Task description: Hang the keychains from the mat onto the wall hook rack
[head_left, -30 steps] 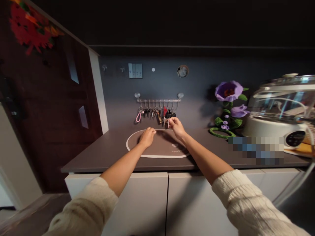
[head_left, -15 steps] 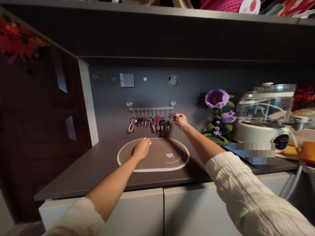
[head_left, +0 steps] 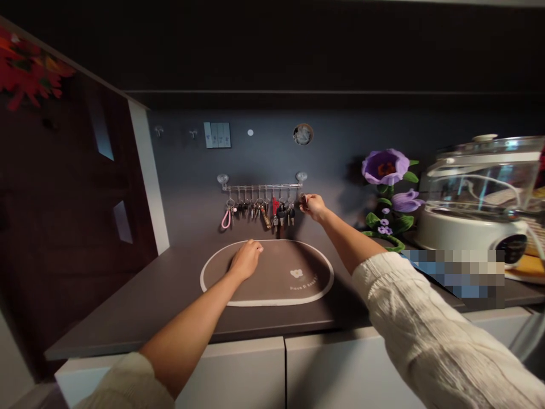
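Observation:
A metal hook rail is stuck to the dark wall, with several key bunches hanging from it and a pink loop at its left end. My right hand is raised to the rail's right end, its fingers pinched on a small key. My left hand rests loosely curled, holding nothing, on an oval brown mat with a white border, on the counter below the rail.
A purple fabric flower with a green base stands at the right. Beyond it sits a white cooker with a glass lid. A dark wooden door is at the left. White cabinet fronts run under the counter.
My right hand has carried the key up and to the right, from the hanging bunches to the rail's right end. My left hand stays on the mat.

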Demonstrator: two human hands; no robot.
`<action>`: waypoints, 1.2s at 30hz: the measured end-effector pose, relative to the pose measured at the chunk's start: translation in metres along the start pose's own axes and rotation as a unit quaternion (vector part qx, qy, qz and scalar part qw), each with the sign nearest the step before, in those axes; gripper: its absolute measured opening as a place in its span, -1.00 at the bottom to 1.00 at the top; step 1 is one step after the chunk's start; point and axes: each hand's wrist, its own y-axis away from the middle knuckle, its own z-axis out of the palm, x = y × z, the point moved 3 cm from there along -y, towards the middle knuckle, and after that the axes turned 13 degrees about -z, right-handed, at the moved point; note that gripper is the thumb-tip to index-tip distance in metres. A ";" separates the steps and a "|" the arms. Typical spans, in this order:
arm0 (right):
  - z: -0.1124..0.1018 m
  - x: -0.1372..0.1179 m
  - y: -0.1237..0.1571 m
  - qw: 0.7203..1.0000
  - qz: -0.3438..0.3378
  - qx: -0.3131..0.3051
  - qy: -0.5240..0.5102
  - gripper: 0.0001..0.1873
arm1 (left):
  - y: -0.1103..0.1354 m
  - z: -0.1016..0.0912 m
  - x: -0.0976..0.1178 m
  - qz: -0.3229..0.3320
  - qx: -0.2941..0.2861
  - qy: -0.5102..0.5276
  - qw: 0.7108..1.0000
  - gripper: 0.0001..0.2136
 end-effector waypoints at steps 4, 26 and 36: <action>-0.003 0.008 0.004 0.999 0.039 0.014 0.009 -0.81 | 0.001 -0.001 0.000 0.000 0.003 0.003 1.000 -0.77; -0.015 0.019 0.070 0.992 0.089 0.065 0.063 -0.96 | 0.005 -0.011 -0.001 -0.047 0.031 0.137 0.989 -0.82; 0.025 -0.028 0.155 0.996 -0.041 -0.072 0.028 -0.53 | 0.042 -0.057 0.018 -0.038 -0.019 0.373 0.927 -0.28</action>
